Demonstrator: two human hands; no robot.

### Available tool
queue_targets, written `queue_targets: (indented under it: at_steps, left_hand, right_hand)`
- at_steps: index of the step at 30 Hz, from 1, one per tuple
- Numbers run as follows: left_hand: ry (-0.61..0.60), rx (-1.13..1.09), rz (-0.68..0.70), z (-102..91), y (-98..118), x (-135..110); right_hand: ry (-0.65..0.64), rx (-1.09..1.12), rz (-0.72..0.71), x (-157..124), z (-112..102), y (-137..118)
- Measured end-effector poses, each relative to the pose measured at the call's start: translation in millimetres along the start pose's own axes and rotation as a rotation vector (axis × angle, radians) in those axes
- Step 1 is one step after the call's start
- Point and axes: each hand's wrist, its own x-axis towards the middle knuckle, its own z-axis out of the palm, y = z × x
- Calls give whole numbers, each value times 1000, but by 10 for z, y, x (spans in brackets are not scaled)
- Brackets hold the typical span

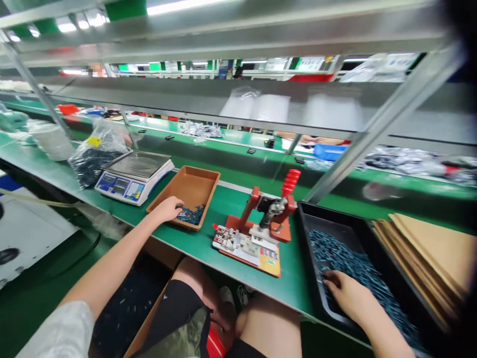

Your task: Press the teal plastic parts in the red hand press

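My left hand (168, 208) reaches over the near rim of a brown tray (194, 181), its curled fingers resting on a small heap of dark blue parts (191, 214) in the tray's near corner. Whether it grips one is hidden. My right hand (345, 292) lies in a black tray (309, 233) at the right, fingers bent down into a spread of the same blue parts (357, 268). Between the two trays stands a red hand press (266, 216) with a red lever handle, fixed to a base plate with a jig.
A digital scale (134, 176) sits left of the brown tray, with a bag of dark parts (95, 159) behind it. Cardboard sheets (428, 248) lie at the far right. A slanted metal post (376, 129) rises behind the black tray. Another person's hands (316, 140) rest across the bench.
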Motion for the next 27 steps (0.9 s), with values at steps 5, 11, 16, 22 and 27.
queue_targets:
  at_steps: [5,11,16,22,27]
  left_hand:
    - [-136,43,121,33,17,425]
    - [9,51,228,421,-519,790]
    - [25,-2,183,493,-669,822]
    - [244,-28,-50,84,-200,466]
    - [476,-346,-184,-134,654,-142]
  right_hand:
    - [-142,43,29,-112,-277,-293]
    - [-15,537,268,-84,-426,-323]
    - [39,755,253,-151,-458,-264]
    - [113,954,181,-269,-509,-455]
    - [184,897,61,-447,-454,-862]
